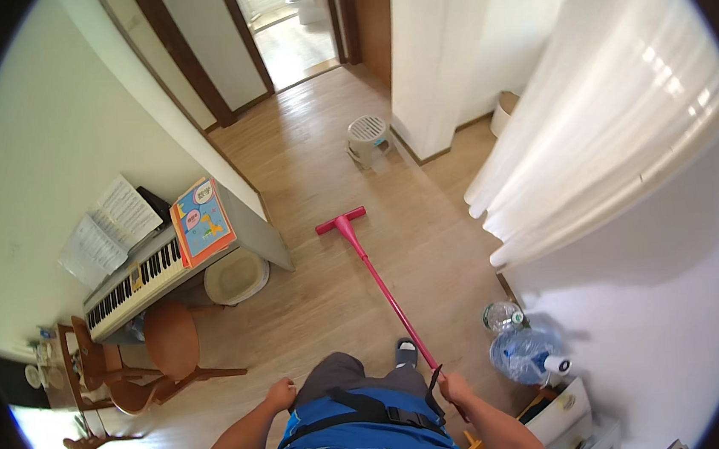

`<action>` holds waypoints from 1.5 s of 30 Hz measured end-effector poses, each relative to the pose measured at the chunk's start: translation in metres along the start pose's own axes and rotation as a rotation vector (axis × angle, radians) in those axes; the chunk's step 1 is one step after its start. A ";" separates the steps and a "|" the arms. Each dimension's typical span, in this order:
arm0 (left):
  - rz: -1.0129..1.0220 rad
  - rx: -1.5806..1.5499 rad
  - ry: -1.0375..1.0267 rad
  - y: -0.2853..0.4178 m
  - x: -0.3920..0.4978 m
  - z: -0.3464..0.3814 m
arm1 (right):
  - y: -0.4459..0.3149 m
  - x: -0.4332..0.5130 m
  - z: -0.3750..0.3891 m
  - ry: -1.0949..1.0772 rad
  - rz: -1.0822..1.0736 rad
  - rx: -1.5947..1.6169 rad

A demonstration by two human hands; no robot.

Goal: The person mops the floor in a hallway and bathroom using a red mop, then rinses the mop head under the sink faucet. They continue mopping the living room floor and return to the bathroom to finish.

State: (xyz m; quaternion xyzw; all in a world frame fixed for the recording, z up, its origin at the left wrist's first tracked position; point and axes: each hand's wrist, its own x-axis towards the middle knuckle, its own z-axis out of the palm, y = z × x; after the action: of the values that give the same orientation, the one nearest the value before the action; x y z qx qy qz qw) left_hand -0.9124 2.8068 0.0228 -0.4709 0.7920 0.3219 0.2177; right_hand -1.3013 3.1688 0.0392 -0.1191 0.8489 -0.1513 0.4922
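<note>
My right hand (454,388) grips the upper handle of a pink long-handled floor squeegee or broom (391,297). Its narrow T-shaped head (341,221) rests on the wood-look floor (303,171) ahead of me. A dark strap hangs beside that hand. My left hand (282,393) is by my left thigh, its fingers curled in, and I see nothing in it. My foot in a dark slipper (406,352) shows beside the pole.
At left stand a keyboard piano (140,279) with sheet music and books, a bin (236,277) and wooden chairs (171,340). A plastic stool (368,135) stands ahead. At right are a white curtain (588,121), large water bottles (525,354) and a drawer unit (565,408).
</note>
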 end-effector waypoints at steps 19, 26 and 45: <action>-0.085 -0.530 0.136 0.080 0.251 -0.255 | -0.422 0.293 -0.073 0.167 -0.343 -0.224; 0.092 -0.487 0.136 0.112 0.343 -0.340 | -0.565 0.352 -0.066 0.172 -0.228 -0.084; -0.022 -0.527 0.132 0.183 0.640 -0.613 | -0.923 0.580 -0.184 0.081 -0.170 -0.061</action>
State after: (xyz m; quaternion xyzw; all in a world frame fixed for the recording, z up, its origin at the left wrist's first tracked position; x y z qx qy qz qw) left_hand -1.3950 2.0448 0.0916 -0.5398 0.6883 0.4832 0.0387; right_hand -1.6958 2.1365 0.0070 -0.1996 0.8593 -0.1712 0.4387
